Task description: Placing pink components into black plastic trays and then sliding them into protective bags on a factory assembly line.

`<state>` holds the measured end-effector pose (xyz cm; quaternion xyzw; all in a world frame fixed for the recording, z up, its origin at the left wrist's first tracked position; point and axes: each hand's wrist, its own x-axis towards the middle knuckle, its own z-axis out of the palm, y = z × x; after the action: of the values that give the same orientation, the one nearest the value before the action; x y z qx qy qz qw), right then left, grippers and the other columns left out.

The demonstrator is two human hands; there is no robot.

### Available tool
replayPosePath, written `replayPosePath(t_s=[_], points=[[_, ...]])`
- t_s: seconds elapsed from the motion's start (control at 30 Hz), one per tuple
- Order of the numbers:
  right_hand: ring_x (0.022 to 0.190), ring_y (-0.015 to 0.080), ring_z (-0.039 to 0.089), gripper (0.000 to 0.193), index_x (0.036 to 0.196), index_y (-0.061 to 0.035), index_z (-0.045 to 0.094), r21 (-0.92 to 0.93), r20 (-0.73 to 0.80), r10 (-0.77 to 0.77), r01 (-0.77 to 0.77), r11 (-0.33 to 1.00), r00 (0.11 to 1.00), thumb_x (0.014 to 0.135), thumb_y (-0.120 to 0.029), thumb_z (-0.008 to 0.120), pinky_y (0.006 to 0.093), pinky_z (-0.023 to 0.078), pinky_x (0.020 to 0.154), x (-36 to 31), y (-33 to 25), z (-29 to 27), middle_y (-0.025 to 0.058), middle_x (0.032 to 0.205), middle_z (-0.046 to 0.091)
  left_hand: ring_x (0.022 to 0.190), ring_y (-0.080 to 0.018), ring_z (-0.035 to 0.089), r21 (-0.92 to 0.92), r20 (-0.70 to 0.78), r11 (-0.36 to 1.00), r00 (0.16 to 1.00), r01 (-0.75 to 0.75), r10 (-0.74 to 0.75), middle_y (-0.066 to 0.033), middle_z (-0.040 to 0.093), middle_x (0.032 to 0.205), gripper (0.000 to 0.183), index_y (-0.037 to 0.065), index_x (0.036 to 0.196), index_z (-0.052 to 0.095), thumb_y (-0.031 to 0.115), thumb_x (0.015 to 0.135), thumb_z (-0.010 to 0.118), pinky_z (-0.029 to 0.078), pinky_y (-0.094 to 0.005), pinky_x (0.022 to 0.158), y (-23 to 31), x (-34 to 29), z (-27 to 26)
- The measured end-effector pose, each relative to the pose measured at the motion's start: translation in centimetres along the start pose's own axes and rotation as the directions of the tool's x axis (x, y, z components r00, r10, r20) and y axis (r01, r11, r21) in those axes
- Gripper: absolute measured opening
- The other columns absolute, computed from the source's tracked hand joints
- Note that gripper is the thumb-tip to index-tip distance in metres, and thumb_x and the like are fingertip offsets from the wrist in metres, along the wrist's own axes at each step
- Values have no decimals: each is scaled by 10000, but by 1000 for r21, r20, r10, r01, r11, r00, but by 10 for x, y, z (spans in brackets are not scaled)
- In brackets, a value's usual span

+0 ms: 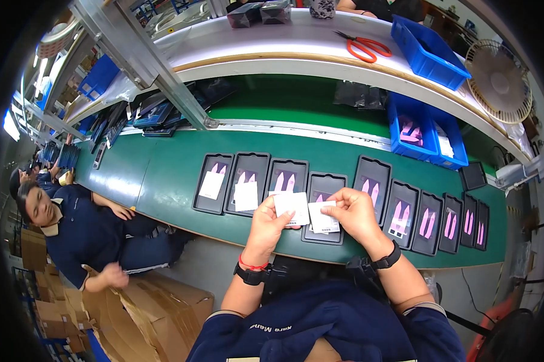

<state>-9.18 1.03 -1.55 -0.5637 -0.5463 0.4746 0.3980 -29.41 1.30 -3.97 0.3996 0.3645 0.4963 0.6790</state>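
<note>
Pinching a white printed card [292,206] in the left hand [266,224], with the thumb over its front and the fingers curled behind. Gripping white paper slips [324,221] between the thumb and fingers of the right hand [354,212], just beside the card. Leaving hardly any gap within either grip. Holding both card and slips above a black tray [339,183] on the green tabletop [163,175], near its front edge. Facing neighbouring trays [427,248] on both sides, bearing pink pointed pieces [405,218]. Seeing white sheets [211,184] over the two leftmost trays, blue bins [412,149] at the back right.
</note>
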Motion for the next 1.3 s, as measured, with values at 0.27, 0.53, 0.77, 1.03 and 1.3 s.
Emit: replayPosePath(t_s=[0.27,0.53,0.77,1.03,1.3], points=[[826,96,609,279,1132,50,548,390,63,-103,71,918,993,854,33,559,213,490,704,-16,-6,-5,104,936,655,899,-133,613,28,118,999,992,43,-46,-86,615,1032,375,-12,1204,486,-45,842,576,566,-267,681,-1,9,32],[728,103,633,144,904,42,580,276,-181,-53,102,956,982,779,88,636,221,515,660,-24,9,-42,100,812,663,878,-146,623,63,215,989,966,134,-144,-87,620,988,312,-5,1139,501,-21,841,590,574,-284,680,-14,24,67],[735,119,635,198,993,41,610,-157,-359,-136,83,984,923,802,1,647,232,500,629,-8,35,-82,105,810,672,791,-132,633,133,130,983,981,127,-144,-93,634,961,240,-11,1094,518,-11,859,567,559,-261,650,-11,35,82],[771,72,595,268,1104,28,578,387,-171,-56,120,914,984,836,23,588,204,475,681,-37,20,-74,88,890,658,886,-135,620,125,272,980,944,155,-184,-92,612,1048,397,1,1237,469,-1,855,575,566,-265,680,-22,38,110],[773,129,644,223,985,63,554,272,-360,2,102,957,933,776,108,617,241,529,695,-68,33,-108,143,879,662,859,-136,621,162,373,968,896,192,-240,-88,621,1011,263,-6,1129,519,-4,869,555,554,-268,672,-39,37,136]])
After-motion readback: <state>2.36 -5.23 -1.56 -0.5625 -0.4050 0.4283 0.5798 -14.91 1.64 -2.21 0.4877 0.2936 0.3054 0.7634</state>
